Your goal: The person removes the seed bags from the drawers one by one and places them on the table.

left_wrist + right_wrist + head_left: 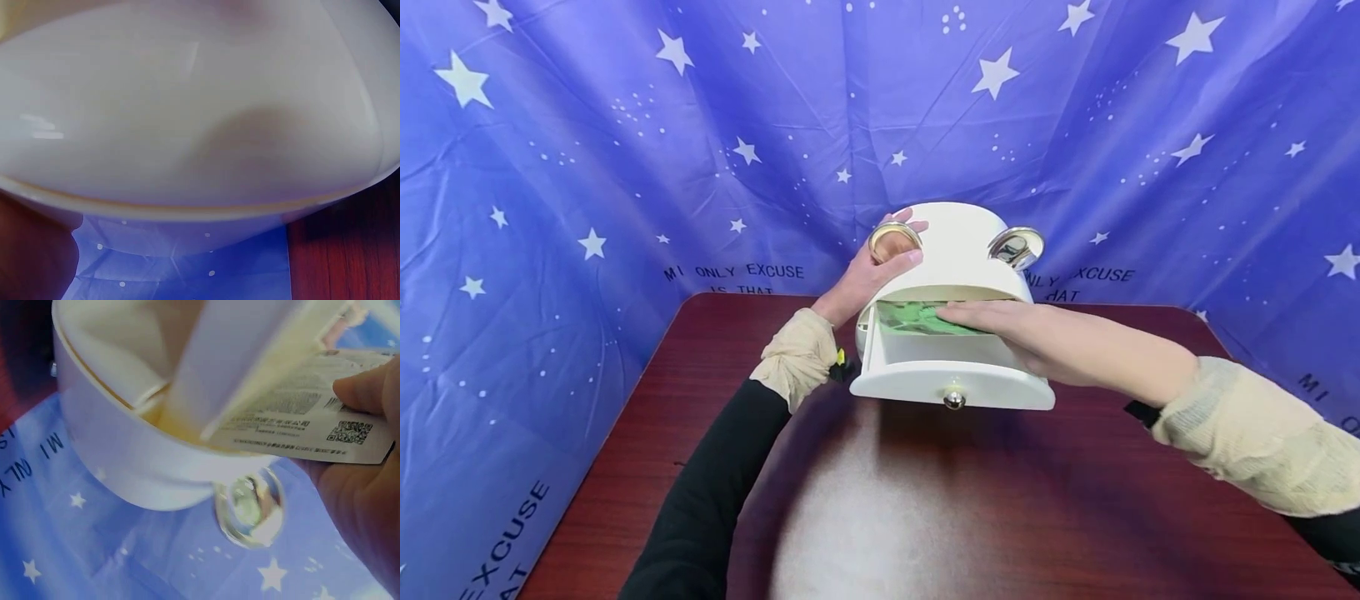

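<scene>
Pinching the green packet (902, 318) over the open drawer (910, 382), the right grip (1048, 332) is yet to release it; whether the left grip (874, 271) clamps is unclear.

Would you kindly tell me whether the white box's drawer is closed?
No, the head view shows the drawer standing out from the white box, its inside visible below the green packet in the right hand.

A blue-purple curtain (812, 92) is hanging in folds — white stars (996, 73), dots (955, 9) and black lettering (716, 272) covering it — while a reddish-brown table (1075, 517) is catching a pale glare (850, 525).
</scene>
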`<act>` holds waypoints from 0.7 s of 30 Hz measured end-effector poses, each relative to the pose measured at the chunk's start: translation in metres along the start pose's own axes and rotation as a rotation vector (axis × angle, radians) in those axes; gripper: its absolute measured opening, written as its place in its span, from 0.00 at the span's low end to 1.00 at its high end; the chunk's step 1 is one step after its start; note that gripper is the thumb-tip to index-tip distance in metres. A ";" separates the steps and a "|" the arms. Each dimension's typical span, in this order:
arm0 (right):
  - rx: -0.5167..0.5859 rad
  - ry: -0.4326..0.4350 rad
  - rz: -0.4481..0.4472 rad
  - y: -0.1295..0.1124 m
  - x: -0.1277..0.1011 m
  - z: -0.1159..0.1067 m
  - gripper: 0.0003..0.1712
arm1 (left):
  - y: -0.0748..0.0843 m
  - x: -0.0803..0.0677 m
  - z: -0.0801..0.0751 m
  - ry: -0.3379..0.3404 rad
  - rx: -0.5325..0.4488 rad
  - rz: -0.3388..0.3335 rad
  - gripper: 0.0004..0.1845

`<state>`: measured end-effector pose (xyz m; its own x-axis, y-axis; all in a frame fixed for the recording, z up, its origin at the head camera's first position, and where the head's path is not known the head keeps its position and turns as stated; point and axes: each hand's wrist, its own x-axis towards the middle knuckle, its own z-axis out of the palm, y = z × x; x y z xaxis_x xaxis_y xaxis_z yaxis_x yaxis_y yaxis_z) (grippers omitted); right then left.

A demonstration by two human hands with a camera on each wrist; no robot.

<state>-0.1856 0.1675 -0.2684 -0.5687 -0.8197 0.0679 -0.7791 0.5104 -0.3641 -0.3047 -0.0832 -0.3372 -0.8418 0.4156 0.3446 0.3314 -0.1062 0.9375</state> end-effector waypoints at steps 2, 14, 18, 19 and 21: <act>-0.106 0.051 -0.077 -0.006 -0.012 -0.005 0.40 | 0.000 0.000 0.000 0.003 0.003 0.000 0.37; -0.229 0.294 -0.266 -0.021 -0.064 -0.026 0.27 | -0.003 0.000 -0.002 -0.008 -0.051 -0.020 0.37; -0.252 0.393 -0.192 -0.007 -0.096 -0.030 0.32 | -0.002 0.000 -0.001 -0.005 -0.010 -0.017 0.38; -0.275 0.425 -0.140 -0.001 -0.107 -0.029 0.32 | -0.002 0.000 -0.001 -0.004 -0.003 -0.015 0.38; -0.304 0.474 -0.005 0.016 -0.132 -0.024 0.27 | -0.001 0.000 -0.001 -0.002 0.007 -0.008 0.37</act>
<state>-0.1291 0.2897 -0.2607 -0.5662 -0.6516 0.5047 -0.7833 0.6161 -0.0833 -0.3058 -0.0834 -0.3382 -0.8434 0.4183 0.3371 0.3276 -0.0967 0.9398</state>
